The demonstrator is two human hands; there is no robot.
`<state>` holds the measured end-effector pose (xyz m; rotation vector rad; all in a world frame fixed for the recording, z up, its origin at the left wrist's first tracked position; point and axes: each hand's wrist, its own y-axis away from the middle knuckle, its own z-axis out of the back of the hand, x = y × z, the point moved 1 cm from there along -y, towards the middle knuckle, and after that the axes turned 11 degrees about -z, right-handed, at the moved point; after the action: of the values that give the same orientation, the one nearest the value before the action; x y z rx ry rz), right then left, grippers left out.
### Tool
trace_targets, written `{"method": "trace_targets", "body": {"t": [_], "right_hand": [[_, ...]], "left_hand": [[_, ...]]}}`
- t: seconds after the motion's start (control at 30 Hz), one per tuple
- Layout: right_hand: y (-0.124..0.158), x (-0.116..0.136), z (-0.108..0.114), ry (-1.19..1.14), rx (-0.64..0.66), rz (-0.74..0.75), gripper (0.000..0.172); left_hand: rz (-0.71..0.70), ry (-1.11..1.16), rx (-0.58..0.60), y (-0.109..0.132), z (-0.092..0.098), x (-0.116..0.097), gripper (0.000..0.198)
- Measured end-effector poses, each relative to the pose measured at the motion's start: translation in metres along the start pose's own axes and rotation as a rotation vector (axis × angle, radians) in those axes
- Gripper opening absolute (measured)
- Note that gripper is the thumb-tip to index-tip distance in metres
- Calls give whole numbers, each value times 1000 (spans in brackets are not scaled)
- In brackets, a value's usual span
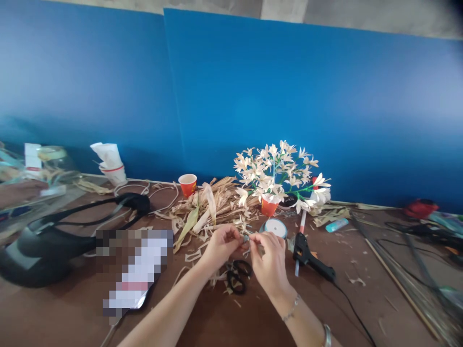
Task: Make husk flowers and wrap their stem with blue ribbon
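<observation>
My left hand (224, 245) and my right hand (268, 258) meet over the middle of the table, fingertips pinched close together. Between them is a small pale bluish bit, too small to name. Just below lie scissors with black handles (237, 284), their blades hidden. A round spool with a white face (275, 227) sits right behind my right hand. Dried corn husks (213, 202) are heaped beyond my left hand. Behind the spool, white husk-like flowers on green stems (273, 168) stand in a red paper cup (268, 208).
A black glue gun (311, 258) lies to the right, its cord trailing forward. Another red paper cup (188, 185) stands at the back. On the left are a phone with a blurred screen (139, 270) and a black headset (47, 250). Long thin sticks (401, 289) lie far right.
</observation>
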<state>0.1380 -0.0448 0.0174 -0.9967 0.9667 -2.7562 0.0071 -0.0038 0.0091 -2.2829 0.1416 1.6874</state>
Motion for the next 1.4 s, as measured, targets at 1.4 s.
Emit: {"method": "trace_targets", "body": {"t": [1.4], "right_hand": [[-11,-16,-9,-790,555,-600,20]], "left_hand": [[-49,-456,331,3,3,-5,20]]}}
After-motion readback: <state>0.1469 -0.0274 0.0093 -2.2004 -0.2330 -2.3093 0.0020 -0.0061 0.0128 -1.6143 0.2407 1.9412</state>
